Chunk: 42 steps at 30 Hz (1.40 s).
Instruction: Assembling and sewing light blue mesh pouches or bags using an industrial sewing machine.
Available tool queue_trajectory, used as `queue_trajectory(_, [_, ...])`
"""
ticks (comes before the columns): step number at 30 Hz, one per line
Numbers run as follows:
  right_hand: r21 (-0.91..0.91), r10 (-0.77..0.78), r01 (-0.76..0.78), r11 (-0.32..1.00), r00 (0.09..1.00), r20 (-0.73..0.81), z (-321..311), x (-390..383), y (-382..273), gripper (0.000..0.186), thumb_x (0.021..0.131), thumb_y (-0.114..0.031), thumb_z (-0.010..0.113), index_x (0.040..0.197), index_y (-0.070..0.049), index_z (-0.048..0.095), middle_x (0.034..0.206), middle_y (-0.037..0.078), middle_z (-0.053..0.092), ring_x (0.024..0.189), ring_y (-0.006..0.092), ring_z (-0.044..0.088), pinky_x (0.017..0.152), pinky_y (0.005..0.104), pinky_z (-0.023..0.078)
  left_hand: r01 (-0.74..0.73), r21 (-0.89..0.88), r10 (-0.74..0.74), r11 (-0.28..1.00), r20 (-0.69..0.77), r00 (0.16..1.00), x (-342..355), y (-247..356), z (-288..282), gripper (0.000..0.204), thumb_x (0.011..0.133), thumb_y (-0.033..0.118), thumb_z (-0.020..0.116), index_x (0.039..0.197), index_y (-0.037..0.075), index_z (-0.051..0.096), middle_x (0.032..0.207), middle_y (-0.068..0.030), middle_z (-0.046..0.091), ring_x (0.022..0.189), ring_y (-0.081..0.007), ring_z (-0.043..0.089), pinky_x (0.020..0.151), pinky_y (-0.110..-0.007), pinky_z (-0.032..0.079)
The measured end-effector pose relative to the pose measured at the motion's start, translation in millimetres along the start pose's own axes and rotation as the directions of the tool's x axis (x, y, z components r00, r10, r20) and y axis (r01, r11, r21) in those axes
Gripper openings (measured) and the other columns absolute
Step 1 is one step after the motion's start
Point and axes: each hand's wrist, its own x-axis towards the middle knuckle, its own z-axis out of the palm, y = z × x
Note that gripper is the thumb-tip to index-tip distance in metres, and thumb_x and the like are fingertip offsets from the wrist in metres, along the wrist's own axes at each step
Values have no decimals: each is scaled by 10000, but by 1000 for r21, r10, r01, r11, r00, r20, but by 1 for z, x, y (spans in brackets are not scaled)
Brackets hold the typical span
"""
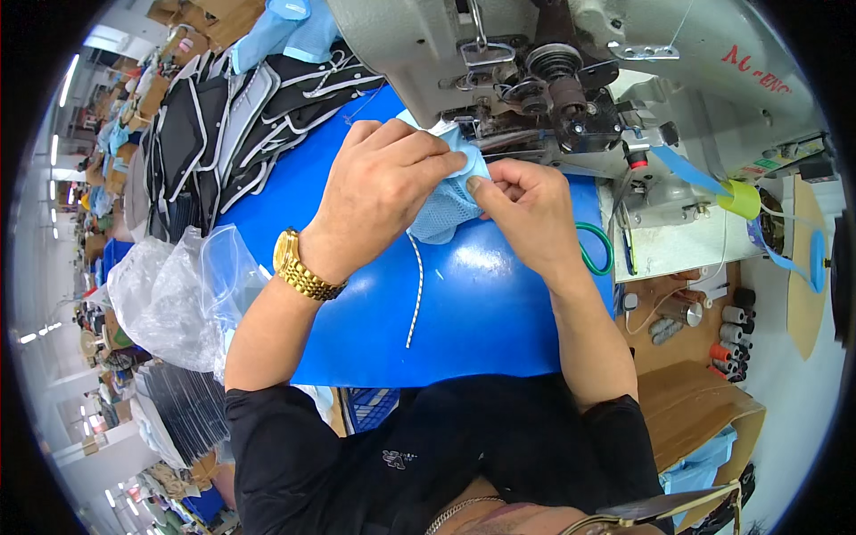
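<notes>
A light blue mesh fabric piece [439, 217] is held up close to the sewing machine's needle area [464, 123], at the far edge of the blue work surface. My left hand [385, 178] grips its upper left side, thumb and fingers closed on the cloth. On the right side of the piece my right hand [533, 209] pinches the edge between thumb and curled fingers. A black-and-white cord [416, 299] trails from below the fabric across the blue surface. My fingers partly hide the cloth's upper edge, so I cannot tell whether it touches the needle.
The sewing machine [401, 45] fills the far side. Black panels with white piping [201, 125] are piled far left, with light blue pieces [290, 36] on top. Clear plastic bags [169, 290] lie left. A green ring [599, 250], thread spools [733, 334] and a cardboard box [704, 401] are at right.
</notes>
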Motion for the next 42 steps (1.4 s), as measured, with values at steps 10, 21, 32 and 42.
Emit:
queue_trajectory(10, [-59, -32, 30, 998, 999, -35, 1, 4, 0, 149, 818, -122, 680, 847, 21, 710, 657, 86, 674, 566, 102, 616, 536, 249, 472, 42, 29, -39, 999, -106, 994, 2, 12, 11, 231, 708, 51, 665, 934, 81, 703, 846, 5, 620, 795, -172, 565, 668, -307, 422])
queue_trajectory(21, [-71, -66, 59, 996, 993, -102, 5, 4, -5, 151, 815, -137, 687, 820, 13, 703, 635, 94, 666, 539, 115, 616, 528, 258, 473, 101, 53, -100, 993, -24, 995, 2, 20, 11, 233, 711, 41, 650, 939, 57, 694, 840, -29, 605, 777, -193, 566, 676, -317, 449])
queue_trajectory(32, [-534, -189, 72, 842, 968, -166, 13, 2, -11, 165, 738, -139, 701, 705, -11, 602, 583, 160, 603, 559, 352, 631, 529, 420, 495, -26, -149, 27, 989, 10, 1000, 2, -4, 0, 275, 750, 58, 676, 1024, 80, 680, 910, -38, 636, 818, -222, 589, 712, -335, 469])
queue_trajectory(42, [-479, -207, 75, 875, 951, -230, 18, -6, -11, 145, 721, -114, 698, 782, -12, 616, 594, 154, 610, 581, 351, 633, 570, 448, 503, -106, 13, 107, 994, -76, 991, -13, 12, -7, 194, 697, 66, 658, 887, 105, 636, 1030, -55, 615, 961, -256, 591, 818, -406, 461])
